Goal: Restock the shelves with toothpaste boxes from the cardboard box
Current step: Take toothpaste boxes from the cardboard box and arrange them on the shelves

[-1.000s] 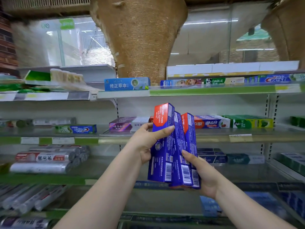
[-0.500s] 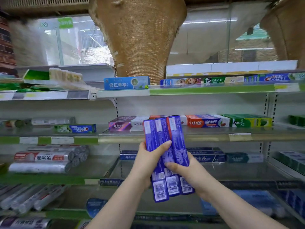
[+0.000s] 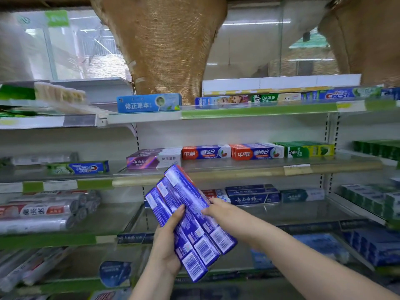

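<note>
Holding three long blue-purple cardboard toothpaste boxes [image 3: 194, 231] fanned before the pale middle shelf [image 3: 238, 172] | left hand [image 3: 165, 250] wrapped round them, right hand [image 3: 217, 210] pinching their right edge | probably light, stiff, slippery together; squeeze across the middle

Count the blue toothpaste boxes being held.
3: the left box, middle box and right box, fanned out, gripped by the left hand, the right hand holding the right box. Others may hide behind.
</note>
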A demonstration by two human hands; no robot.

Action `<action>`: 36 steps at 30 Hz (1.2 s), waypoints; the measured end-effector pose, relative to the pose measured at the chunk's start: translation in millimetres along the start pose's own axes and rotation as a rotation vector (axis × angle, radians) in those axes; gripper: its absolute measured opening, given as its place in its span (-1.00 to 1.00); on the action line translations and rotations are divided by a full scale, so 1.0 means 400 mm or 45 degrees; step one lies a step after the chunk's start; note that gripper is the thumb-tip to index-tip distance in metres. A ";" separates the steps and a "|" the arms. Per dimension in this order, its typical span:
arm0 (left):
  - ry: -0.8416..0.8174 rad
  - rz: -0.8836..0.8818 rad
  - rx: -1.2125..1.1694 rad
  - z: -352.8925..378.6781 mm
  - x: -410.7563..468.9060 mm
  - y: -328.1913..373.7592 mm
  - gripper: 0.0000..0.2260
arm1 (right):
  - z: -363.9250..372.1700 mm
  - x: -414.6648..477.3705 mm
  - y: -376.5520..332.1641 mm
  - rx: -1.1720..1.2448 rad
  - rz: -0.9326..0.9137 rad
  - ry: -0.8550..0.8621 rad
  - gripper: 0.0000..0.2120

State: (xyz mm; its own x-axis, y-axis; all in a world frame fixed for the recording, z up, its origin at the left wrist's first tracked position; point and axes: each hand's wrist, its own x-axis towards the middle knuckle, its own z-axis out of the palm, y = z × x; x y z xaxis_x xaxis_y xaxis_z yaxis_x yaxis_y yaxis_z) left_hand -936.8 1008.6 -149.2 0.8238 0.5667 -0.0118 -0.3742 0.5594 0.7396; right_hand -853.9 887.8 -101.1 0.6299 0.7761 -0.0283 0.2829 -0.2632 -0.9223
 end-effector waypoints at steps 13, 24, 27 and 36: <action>-0.228 -0.026 -0.286 0.060 -0.017 -0.049 -0.67 | -0.122 -0.082 -0.033 -0.047 -0.152 -0.146 -0.57; -0.292 -0.144 -0.462 0.072 -0.020 -0.078 -0.14 | -0.154 -0.093 -0.042 0.410 -0.012 -0.196 -0.75; -0.290 -0.132 -0.442 0.064 -0.016 -0.086 -0.10 | -0.157 -0.097 -0.043 0.508 0.001 -0.268 -0.72; -0.276 -0.124 -0.441 0.047 -0.015 -0.101 -0.07 | -0.154 -0.093 -0.050 0.468 0.000 -0.260 -0.73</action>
State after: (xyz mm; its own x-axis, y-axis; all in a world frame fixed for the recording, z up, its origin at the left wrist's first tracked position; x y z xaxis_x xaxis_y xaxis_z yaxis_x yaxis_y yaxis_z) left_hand -918.6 971.2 -166.4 0.9192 0.3811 0.0989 -0.3805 0.7956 0.4715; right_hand -838.6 828.9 -58.0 0.4634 0.8834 -0.0698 -0.0174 -0.0697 -0.9974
